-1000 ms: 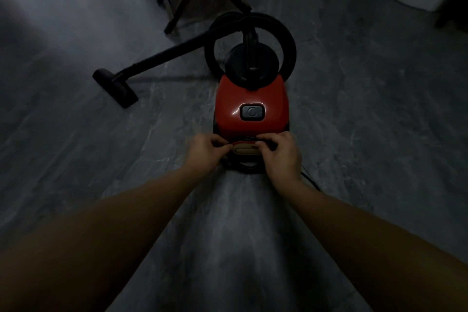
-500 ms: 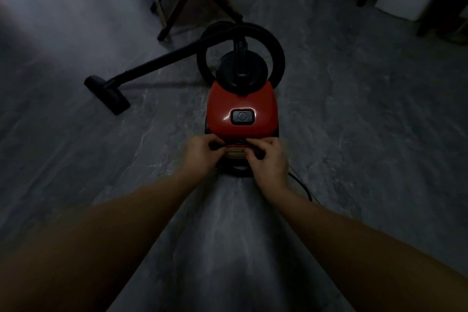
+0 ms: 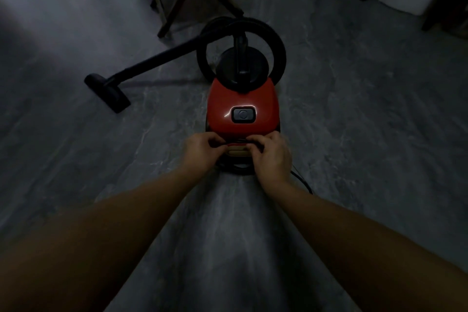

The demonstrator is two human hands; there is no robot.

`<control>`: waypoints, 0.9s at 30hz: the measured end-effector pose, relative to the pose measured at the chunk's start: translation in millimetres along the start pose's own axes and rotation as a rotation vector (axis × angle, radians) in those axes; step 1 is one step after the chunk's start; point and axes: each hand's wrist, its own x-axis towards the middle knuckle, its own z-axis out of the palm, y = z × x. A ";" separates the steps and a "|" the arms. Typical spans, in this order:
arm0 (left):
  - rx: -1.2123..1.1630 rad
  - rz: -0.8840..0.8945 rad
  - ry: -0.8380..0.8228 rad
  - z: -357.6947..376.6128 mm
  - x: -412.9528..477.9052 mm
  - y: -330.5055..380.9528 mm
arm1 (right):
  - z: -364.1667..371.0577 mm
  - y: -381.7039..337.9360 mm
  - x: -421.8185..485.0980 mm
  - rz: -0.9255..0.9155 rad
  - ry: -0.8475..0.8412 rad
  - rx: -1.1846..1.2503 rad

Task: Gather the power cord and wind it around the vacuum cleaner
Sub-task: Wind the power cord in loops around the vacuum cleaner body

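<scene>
Here, both hands work at the near end of the red vacuum cleaner. The left hand and right hand each curl their fingers to pinch the thin black power cord, whose slack trails on the floor beside the right wrist. A loose turn could slip off the body, or the slack could snag underfoot — the dimness hides both. No writing is legible; the grey button shows only a symbol.

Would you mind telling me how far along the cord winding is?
Done: some power cord seems looped at the near end of the vacuum cleaner. In hand: the left hand and right hand pinch it there. Left: a loose stretch trails on the floor beside the right wrist.
</scene>
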 end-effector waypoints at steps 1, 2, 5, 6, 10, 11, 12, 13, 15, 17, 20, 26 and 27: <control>0.002 -0.003 -0.005 -0.1 -0.4 0.9 | -1.1 -0.6 0.6 -0.005 -0.003 -0.009; 0.007 -0.004 -0.010 -0.5 -0.6 1.4 | -1.8 -1.2 0.9 -0.010 -0.008 -0.015; 0.032 0.001 -0.027 -2.2 -1.6 3.3 | -4.6 -2.3 -0.6 -0.005 -0.036 0.010; 0.039 0.001 -0.028 -3.1 -1.7 3.6 | -6.2 -2.6 -1.0 0.004 -0.048 0.042; 0.028 -0.020 0.002 -4.5 0.6 -0.7 | -14.7 1.3 -6.0 0.061 -0.046 0.155; 0.030 -0.022 0.010 -4.4 0.5 -1.6 | -16.8 5.5 -7.8 0.095 -0.031 0.173; 0.037 -0.018 0.016 -4.5 0.1 -2.4 | -18.7 10.7 -9.6 0.133 -0.017 0.190; 0.039 -0.015 0.022 -4.4 -0.2 -2.8 | -20.2 16.2 -11.2 0.169 -0.011 0.205; 0.035 -0.028 0.017 -4.2 -1.0 -2.4 | -23.0 24.3 -13.0 0.206 -0.027 0.222; 0.035 -0.047 0.010 -3.5 -2.1 -1.2 | -25.1 26.3 -11.7 0.208 -0.037 0.225; 0.024 -0.044 0.026 -2.4 -3.0 -0.4 | -25.5 22.6 -11.3 0.208 -0.038 0.245; 0.026 -0.049 0.022 -2.5 -4.6 0.5 | -17.5 18.6 -9.7 0.187 -0.015 0.213; 0.026 -0.052 0.033 -1.9 -4.4 -0.4 | -17.1 17.9 -7.9 0.206 -0.004 0.222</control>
